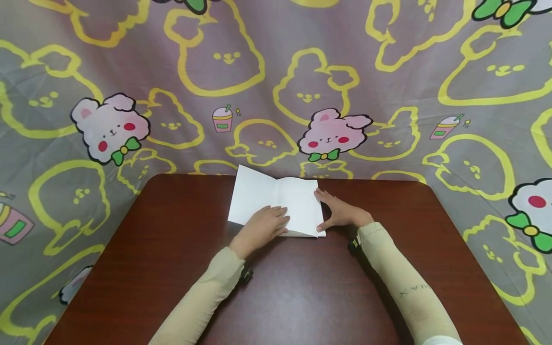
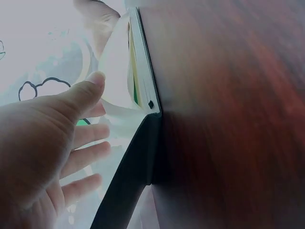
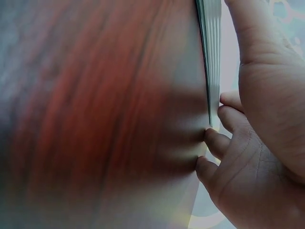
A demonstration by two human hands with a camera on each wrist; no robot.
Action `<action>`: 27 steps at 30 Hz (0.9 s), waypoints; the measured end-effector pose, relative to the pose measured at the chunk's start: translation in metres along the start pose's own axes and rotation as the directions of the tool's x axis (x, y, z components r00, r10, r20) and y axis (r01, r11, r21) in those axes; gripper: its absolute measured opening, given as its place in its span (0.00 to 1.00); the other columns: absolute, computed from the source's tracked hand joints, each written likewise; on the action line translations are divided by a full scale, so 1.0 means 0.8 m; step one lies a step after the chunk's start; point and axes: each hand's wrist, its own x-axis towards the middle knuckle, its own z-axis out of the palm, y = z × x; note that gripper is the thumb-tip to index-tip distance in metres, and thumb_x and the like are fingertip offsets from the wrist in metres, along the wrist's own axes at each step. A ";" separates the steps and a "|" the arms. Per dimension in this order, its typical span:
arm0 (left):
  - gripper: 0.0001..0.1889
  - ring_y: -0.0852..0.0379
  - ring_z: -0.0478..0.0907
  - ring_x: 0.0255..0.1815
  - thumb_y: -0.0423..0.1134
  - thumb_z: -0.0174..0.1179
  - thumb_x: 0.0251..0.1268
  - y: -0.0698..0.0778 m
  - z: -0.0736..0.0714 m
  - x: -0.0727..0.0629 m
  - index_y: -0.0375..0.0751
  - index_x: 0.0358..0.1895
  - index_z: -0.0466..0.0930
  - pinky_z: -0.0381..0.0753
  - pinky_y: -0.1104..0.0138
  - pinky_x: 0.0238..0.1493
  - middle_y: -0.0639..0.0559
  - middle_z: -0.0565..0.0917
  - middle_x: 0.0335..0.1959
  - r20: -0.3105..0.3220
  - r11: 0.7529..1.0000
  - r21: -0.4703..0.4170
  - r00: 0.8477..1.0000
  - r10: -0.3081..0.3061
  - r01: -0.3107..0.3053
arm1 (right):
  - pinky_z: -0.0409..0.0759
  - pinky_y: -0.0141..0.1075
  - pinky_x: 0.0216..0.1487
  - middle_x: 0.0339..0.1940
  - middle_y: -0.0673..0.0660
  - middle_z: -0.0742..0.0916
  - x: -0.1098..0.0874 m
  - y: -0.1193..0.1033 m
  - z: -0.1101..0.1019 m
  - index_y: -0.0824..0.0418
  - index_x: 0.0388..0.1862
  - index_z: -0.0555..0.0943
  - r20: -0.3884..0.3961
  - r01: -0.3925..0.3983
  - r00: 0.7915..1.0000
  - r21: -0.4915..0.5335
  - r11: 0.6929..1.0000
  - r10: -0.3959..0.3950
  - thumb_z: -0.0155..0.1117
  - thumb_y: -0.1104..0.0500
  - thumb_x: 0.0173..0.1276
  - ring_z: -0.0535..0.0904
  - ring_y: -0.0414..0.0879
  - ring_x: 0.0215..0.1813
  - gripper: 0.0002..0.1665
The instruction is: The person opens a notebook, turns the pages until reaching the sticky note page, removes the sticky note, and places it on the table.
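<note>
An open book [image 1: 297,199] with blank white pages lies near the table's far edge; its left side [image 1: 252,194] tilts up off the wood. From the left wrist, its dark cover [image 2: 131,171] slants away from the page stack, where slivers of yellow and green show. My left hand [image 1: 265,225] is over the inner part of the right page, fingers extended; whether they touch the paper is unclear. At the right edge, my right hand [image 1: 340,211] has thumb and fingers spread apart, touching the border. Seen from the right wrist, its fingertips [image 3: 217,143] meet the page stack's edge [image 3: 212,57].
A dark reddish-brown table [image 1: 302,292] with rounded far corners carries the book. Behind it and at both sides hangs a patterned curtain [image 1: 258,96] with cartoon animals. Small dark devices [image 1: 354,245] are strapped at both wrists.
</note>
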 end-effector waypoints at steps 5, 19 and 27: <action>0.10 0.50 0.84 0.50 0.49 0.65 0.70 0.001 -0.001 -0.004 0.47 0.42 0.85 0.81 0.58 0.50 0.50 0.87 0.50 -0.063 0.999 0.031 0.998 -0.006 0.008 | 0.42 0.66 0.79 0.85 0.66 0.49 -0.002 0.000 0.002 0.68 0.83 0.45 0.005 0.007 1.000 0.009 1.000 -0.007 0.83 0.41 0.51 0.39 0.65 0.84 0.77; 0.10 0.54 0.77 0.30 0.44 0.70 0.63 0.001 -0.016 -0.016 0.51 0.25 0.82 0.73 0.64 0.32 0.57 0.80 0.27 -0.168 0.992 0.124 0.986 0.011 0.010 | 0.43 0.64 0.80 0.85 0.66 0.49 0.000 0.001 0.002 0.68 0.83 0.46 -0.003 0.000 1.000 -0.006 1.000 0.000 0.84 0.41 0.50 0.40 0.65 0.84 0.77; 0.10 0.54 0.77 0.26 0.41 0.68 0.61 0.003 -0.010 -0.020 0.47 0.23 0.83 0.72 0.63 0.27 0.56 0.80 0.23 -0.234 0.990 0.128 0.972 -0.035 0.067 | 0.43 0.64 0.80 0.85 0.67 0.49 0.002 0.001 -0.001 0.68 0.83 0.45 0.003 0.007 1.000 -0.018 1.000 -0.007 0.84 0.41 0.51 0.39 0.65 0.84 0.76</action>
